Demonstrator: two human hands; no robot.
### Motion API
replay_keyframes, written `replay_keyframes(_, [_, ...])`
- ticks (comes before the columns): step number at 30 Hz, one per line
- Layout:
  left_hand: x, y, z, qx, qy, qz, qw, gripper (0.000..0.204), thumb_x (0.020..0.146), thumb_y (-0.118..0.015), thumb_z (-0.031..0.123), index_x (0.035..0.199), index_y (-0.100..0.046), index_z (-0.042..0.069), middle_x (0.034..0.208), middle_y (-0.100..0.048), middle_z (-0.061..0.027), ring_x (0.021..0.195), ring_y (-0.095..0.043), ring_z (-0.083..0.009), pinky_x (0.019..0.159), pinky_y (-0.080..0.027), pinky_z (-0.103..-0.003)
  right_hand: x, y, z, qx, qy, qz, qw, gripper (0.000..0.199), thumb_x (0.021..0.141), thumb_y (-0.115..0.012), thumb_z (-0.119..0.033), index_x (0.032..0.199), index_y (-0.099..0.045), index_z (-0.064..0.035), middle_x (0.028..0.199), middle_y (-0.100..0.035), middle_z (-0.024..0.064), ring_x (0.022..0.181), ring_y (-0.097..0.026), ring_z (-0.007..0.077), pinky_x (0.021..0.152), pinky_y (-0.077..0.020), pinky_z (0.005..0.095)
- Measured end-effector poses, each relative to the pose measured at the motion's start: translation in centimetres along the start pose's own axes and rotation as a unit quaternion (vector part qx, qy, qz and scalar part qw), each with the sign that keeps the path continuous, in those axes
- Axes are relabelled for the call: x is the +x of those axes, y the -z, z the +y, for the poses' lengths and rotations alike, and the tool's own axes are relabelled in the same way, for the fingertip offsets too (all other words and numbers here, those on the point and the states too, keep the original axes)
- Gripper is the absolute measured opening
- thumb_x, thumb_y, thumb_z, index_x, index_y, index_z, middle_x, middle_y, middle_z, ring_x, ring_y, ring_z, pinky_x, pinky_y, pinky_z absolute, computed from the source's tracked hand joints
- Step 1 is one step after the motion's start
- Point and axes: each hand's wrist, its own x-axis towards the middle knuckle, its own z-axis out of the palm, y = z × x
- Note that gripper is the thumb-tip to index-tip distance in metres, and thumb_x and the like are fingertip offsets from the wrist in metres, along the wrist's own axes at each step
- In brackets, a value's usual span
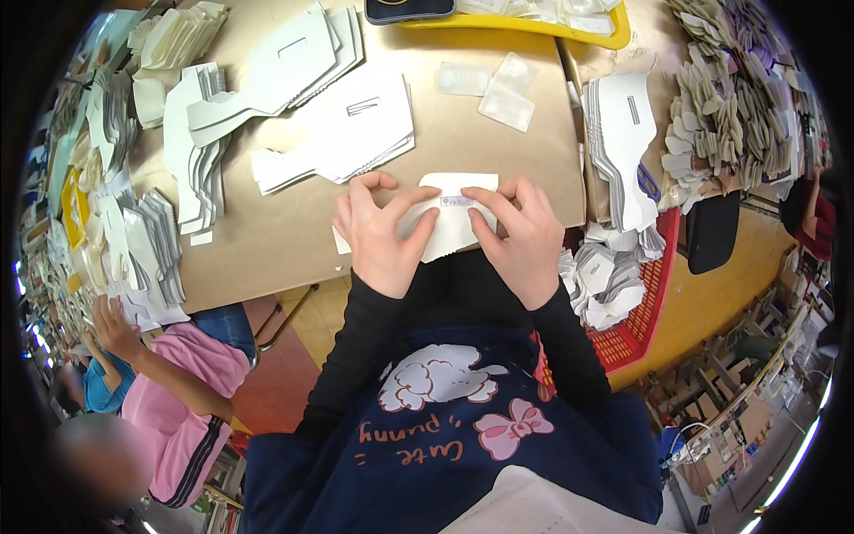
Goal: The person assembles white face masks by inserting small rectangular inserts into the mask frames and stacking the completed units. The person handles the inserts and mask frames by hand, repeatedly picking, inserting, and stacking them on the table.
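Note:
At the table's near edge lies a white cut piece with a small printed label on its upper part. My left hand has its thumb and index finger at the label's left end, its other fingers curled. My right hand pinches the right end of the same label with thumb and index finger. Fingertips of both hands press down onto the white piece, part of which they hide. Beyond my left hand rests a stack of white pieces, each with a slot-like mark.
More white stacks stand at the far left. Translucent packets lie ahead, below a yellow tray and a phone. On the right are another stack and a red basket of pieces. A co-worker in pink sits left.

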Motion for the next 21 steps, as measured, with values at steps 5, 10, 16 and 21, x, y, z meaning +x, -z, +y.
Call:
replay_keyframes(5, [0.0,-0.4,0.2,0.0,0.056,-0.033,0.998,0.023,0.078,-0.081,0.028,0.101,-0.079,0.026,0.112,-0.046,-0.0016,0.109,-0.042,-0.0238,0.101,-0.026,-0.044,-0.1,0.2,-0.1,0.005,-0.005,-0.003,1.0,0.024,0.078,-0.077,-0.012,0.101,-0.077,-0.0189,0.082,-0.052,0.0012,0.077,-0.058,0.0195,0.058,-0.0472,0.0349])
replay_keyframes(10, [0.3,-1.0,0.1,0.0,0.038,-0.011,0.999,0.021,0.077,-0.08,0.027,0.098,-0.077,0.029,0.114,-0.047,-0.0019,0.113,-0.041,-0.0245,0.097,-0.023,-0.045,0.4,0.0,0.0,0.02,-0.009,0.003,1.0,0.029,0.078,-0.079,-0.012,0.106,-0.078,-0.0176,0.083,-0.052,0.0027,0.076,-0.055,0.0202,0.062,-0.0462,0.0341])
replay_keyframes(16, [0.4,-1.5,0.2,0.018,0.025,0.005,1.0,0.02,0.078,-0.081,0.029,0.097,-0.076,0.029,0.116,-0.049,-0.0019,0.116,-0.041,-0.025,0.097,-0.022,-0.046,0.0,-0.5,-1.2,-0.012,-0.03,-0.003,0.999,0.029,0.079,-0.078,-0.016,0.107,-0.078,-0.0219,0.09,-0.051,0.0031,0.086,-0.053,0.0231,0.074,-0.0435,0.0372])
replay_keyframes(21, [0.2,-1.8,0.4,0.022,0.027,0.01,0.999,0.033,0.08,-0.08,0.032,0.111,-0.072,0.024,0.122,-0.05,-0.0027,0.12,-0.04,-0.0268,0.1,-0.022,-0.047,0.1,-0.4,-1.1,-0.046,-0.001,0.003,0.999,0.031,0.079,-0.079,-0.021,0.11,-0.077,-0.0222,0.095,-0.052,0.0037,0.099,-0.05,0.0262,0.09,-0.0335,0.043])
